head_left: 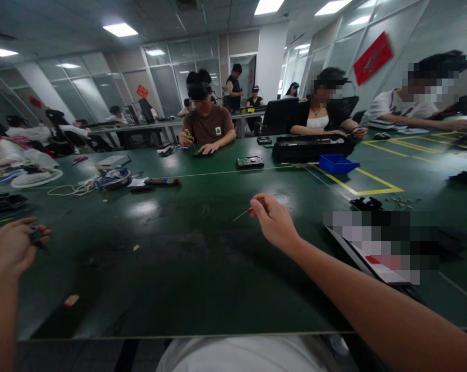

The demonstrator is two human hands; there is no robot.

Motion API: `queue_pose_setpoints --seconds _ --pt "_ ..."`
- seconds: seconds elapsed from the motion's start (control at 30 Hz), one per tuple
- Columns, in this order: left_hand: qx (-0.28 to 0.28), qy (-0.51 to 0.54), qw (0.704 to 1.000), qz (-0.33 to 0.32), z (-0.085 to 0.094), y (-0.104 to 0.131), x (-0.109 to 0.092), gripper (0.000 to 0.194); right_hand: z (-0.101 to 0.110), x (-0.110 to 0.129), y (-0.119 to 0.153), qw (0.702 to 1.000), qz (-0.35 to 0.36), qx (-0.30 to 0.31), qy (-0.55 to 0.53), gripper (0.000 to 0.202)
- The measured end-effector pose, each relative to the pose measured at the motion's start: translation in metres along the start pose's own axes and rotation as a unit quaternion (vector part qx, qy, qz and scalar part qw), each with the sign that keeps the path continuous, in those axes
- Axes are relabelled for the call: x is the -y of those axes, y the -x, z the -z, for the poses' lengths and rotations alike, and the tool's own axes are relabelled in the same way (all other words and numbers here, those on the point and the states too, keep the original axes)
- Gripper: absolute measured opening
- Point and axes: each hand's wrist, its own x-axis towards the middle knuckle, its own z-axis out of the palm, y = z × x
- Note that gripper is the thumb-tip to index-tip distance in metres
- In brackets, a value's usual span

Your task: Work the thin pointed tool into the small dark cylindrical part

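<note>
My right hand is closed on a thin screwdriver above the middle of the green table; its metal shaft points left and down, and a bit of red shows by the fingers. At the far left, my left hand has its fingers curled round a small dark object, too blurred to name. The two hands are far apart. Beyond my right hand a hard drive lies on the table, and a blue tray stands to its right.
A screwdriver with a dark handle lies near tangled cables at the left. Small screws and a partly pixelated stack are at the right. Across the table, a person in brown works beside a long black case.
</note>
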Motion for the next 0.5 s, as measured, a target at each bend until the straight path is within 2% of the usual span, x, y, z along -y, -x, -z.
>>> queue_pose_setpoints --seconds 0.07,0.13,0.23,0.33,0.4,0.5 --pt "0.068 0.041 0.997 0.02 -0.015 0.002 -0.002 0.02 0.001 0.001 0.0 1.0 -0.002 -0.002 -0.003 0.024" --pt "0.153 0.068 0.986 0.012 -0.03 0.013 -0.007 0.024 0.001 0.002 0.0 1.0 -0.006 -0.005 -0.006 0.025" --pt "0.256 0.106 0.961 -0.019 -0.06 0.041 -0.02 0.032 0.001 0.001 0.001 1.0 -0.009 -0.005 -0.012 0.026" --pt "0.358 0.151 0.919 -0.069 -0.094 0.078 -0.034 0.022 0.0 -0.001 0.002 1.0 -0.004 -0.009 -0.015 0.025" --pt "0.412 0.118 0.898 -0.101 -0.115 0.104 -0.042 0.033 0.001 -0.001 0.002 1.0 0.004 -0.011 -0.017 0.023" --pt "0.463 0.018 0.864 -0.196 -0.141 0.144 -0.05 0.054 0.002 0.001 0.002 1.0 0.004 -0.007 -0.014 0.022"
